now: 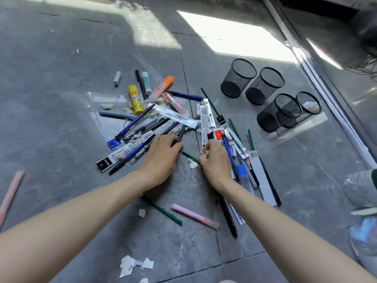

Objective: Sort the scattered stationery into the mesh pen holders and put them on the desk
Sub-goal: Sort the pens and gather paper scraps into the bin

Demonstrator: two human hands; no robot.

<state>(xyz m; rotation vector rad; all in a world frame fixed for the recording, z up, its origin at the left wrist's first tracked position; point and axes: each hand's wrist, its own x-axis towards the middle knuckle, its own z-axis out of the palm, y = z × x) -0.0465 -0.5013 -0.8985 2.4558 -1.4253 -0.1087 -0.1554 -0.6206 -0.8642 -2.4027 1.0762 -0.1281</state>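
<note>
L hand (pixel 163 154) lies palm-down on the stationery pile, fingers loosely bent, tips at a black pen (pixel 182 130). Can't tell if it grips the pen or only touches it. R hand (pixel 216 162) is just beside it, fingers curled in tight w/ thumb & fingertips meeting. A green pencil (pixel 190 157) runs on the floor (pixel 61 99) btwn both hands & ends at R fingers; can't tell if it's pinched.

Beyond L hand: blue pen (pixel 134 121), yellow glue stick (pixel 135 100), white glue stick (pixel 147 82), orange highlighter (pixel 161 87), clear ruler (pixel 149 67). An eraser (pixel 117 78) sits a bit apart to the far L.

Beyond & R of R hand: packaged refills (pixel 206 123), more pens & green pencils fanned out, some passing under the R wrist.

Four black mesh pen holders (pixel 237 78) are on the floor well apart from R hand, beyond it & to the R, in two pairs. The nearer pair (pixel 277 112) overlap each other in view & sit by a clear plastic pack.

Nearer the body, btwn the forearms: second green pencil (pixel 162 210), pink highlighter (pixel 194 215), torn paper scraps (pixel 132 264).
</note>
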